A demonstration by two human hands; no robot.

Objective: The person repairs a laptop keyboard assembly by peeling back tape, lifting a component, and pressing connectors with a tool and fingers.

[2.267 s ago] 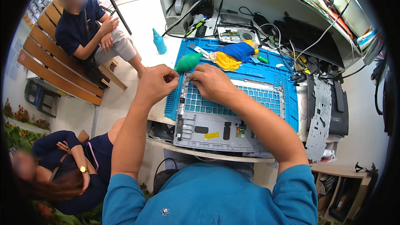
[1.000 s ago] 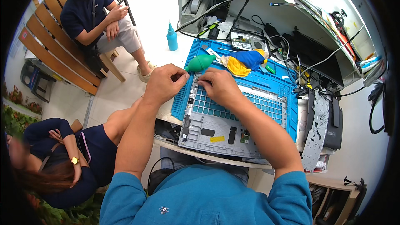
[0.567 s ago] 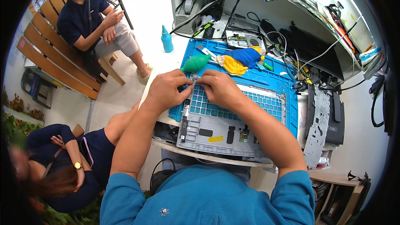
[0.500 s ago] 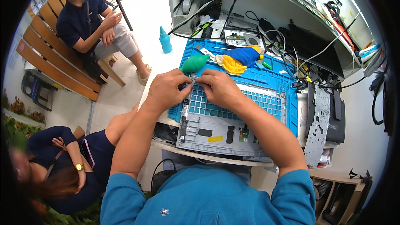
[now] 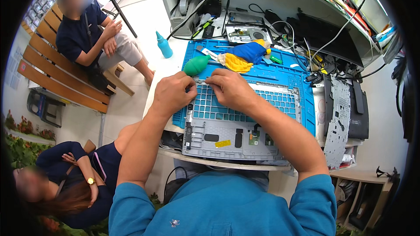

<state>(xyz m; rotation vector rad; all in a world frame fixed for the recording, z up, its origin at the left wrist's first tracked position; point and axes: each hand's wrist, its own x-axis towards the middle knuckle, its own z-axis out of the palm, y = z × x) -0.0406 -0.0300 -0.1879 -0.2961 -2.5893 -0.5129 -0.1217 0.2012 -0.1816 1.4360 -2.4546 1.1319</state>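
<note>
A grey laptop palmrest frame (image 5: 227,137) with empty keyboard openings lies on a blue work mat (image 5: 302,78) on the bench. My left hand (image 5: 173,94) and my right hand (image 5: 229,89) meet at the frame's far left corner, fingers pinched on its top edge. What exactly sits between the fingertips is too small to tell. A green rubber air blower (image 5: 196,64) lies just beyond my left hand.
A blue and yellow cloth (image 5: 245,54), a blue squeeze bottle (image 5: 164,46), cables and tools crowd the far bench. A perforated metal plate (image 5: 337,120) and a black laptop part lie at the right. One person sits on a wooden bench (image 5: 48,76) at left, another lower left.
Both hands stay pinched at the frame's far left corner; the view has shifted slightly. The seated people have barely moved.
</note>
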